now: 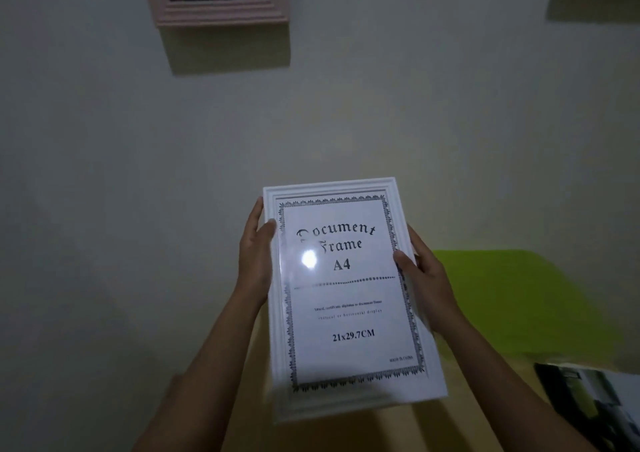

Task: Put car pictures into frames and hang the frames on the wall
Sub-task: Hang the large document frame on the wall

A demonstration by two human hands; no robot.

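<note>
— Where do we have the white frame [278, 347]?
— Before us, above the worktop [502, 296], held between both hands. Our left hand [254, 257] grips its left edge, thumb over the glass [308, 261]; our right hand [424, 278] grips the right edge, slightly nearer us.
— And its long axis?
— Pointing away from us toward the wall [381, 88], the printed stock sheet [346, 313] inside. The prints [595, 399] lie low to our right, so our right hand is nearer; we judge the frame must come down and open first.
</note>
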